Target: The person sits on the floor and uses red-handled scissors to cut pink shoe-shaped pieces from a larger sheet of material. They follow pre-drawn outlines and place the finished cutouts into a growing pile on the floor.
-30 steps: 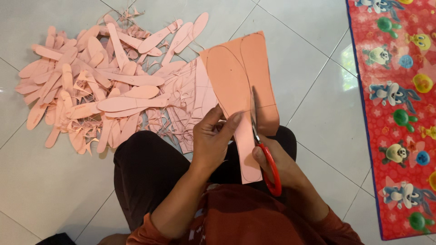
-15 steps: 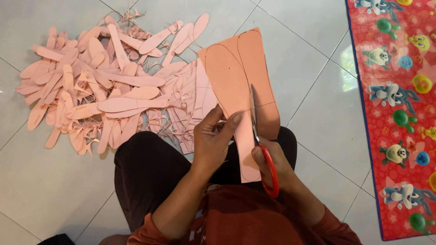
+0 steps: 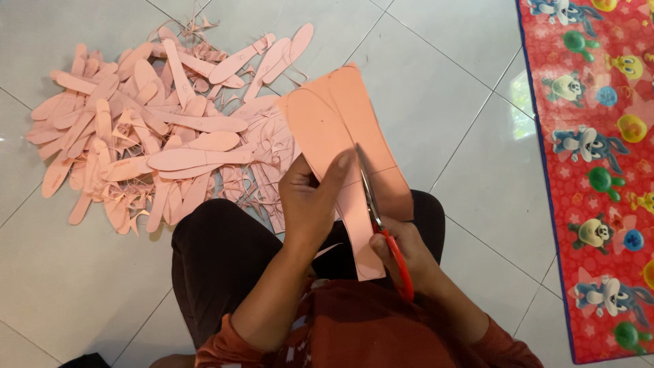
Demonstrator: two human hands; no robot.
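Pinched between thumb and fingers of the left hand, a pink sheet is held up over the lap, its far end reaching out above the tiled floor. 2 insole outlines are drawn on it. Right hand is closed through the red handles of the scissors, whose blades lie in the sheet along a drawn line, about midway up; I cannot tell how far apart the blades stand. Judging by this, the cut along 1 outline is partly made. A next snip would call for the left hand to keep the sheet taut and turn it so the curve meets the blades. Cut insoles are heaped on the floor to the left; a red mat lies right.
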